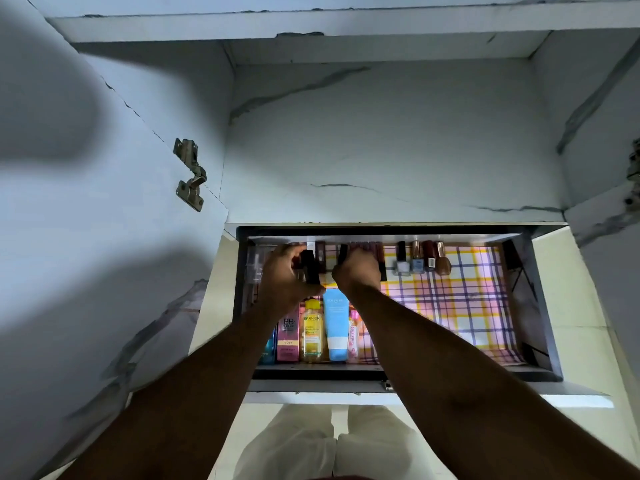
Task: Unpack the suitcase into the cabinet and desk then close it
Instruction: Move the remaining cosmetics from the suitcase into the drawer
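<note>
Black, slim and upright, a tube (309, 268) is gripped by the left hand (287, 275), its fingers curled round it; the tube's long axis runs away from the person, its far end pointed toward the back wall of the drawer (540, 306). A second dark tube (343, 255) is held in the curled fingers of the right hand (356, 273), only its far tip being seen above the knuckles, pointed the same way. Both hands are held close together over the back left part of the drawer, with a narrow gap between them.

Just beyond the right hand's knuckles, a row of dark lipsticks (367, 249) is stood against the back wall. Farther to that hand's right, four nail polish bottles (422, 263) are lined up side by side, well apart from the hands. To the left of the left hand, a clear spray bottle (255, 268) is seen dimly at the drawer's left edge.

Nearer the person, below both wrists, a row of items is laid with long axes running front to back: a pink BB cream box (288, 336), a yellow bottle (311, 332), a blue tube (336, 327) and a small pink tube (354, 336). A checked liner (460, 306) is spread over the drawer floor to the right of the hands. A marble-patterned cabinet (381, 133) is seen beyond, with a hinge (190, 174) on its open door at far left.
</note>
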